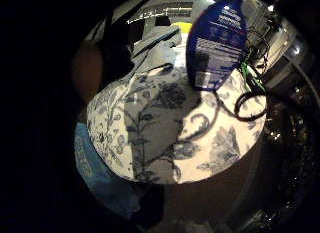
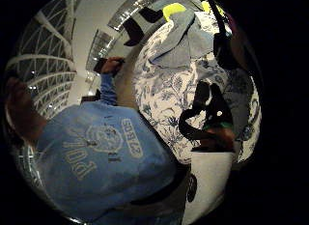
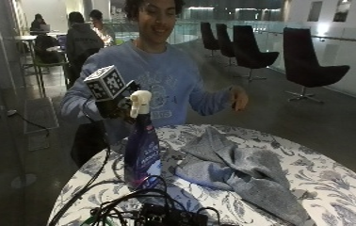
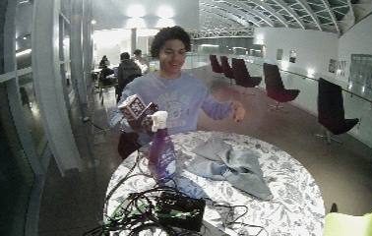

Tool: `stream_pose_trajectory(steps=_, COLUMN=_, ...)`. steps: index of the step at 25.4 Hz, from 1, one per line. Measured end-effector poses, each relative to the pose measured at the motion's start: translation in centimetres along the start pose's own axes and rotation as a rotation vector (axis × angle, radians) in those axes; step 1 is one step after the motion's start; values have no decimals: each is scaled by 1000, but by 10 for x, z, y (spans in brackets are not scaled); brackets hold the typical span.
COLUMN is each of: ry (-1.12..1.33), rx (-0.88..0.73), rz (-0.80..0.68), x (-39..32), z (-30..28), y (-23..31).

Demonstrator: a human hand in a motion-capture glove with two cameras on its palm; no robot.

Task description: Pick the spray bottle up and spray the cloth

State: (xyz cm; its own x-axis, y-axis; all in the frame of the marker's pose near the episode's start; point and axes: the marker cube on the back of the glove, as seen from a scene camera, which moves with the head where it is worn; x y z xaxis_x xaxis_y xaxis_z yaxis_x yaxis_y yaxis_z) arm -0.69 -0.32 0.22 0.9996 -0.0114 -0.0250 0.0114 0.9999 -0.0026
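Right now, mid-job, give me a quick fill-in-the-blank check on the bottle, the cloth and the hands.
1. The gloved right hand grips the spray bottle just below its ____ nozzle.
2. The grey cloth lies crumpled on the ____-patterned table.
3. The bare hand is raised and holds ____.

Missing words: white; floral; nothing
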Motion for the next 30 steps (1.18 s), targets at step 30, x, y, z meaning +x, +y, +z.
stream_pose_trajectory(steps=30, ry=-320, rx=33, rz=131, x=30, z=-10, y=-20)
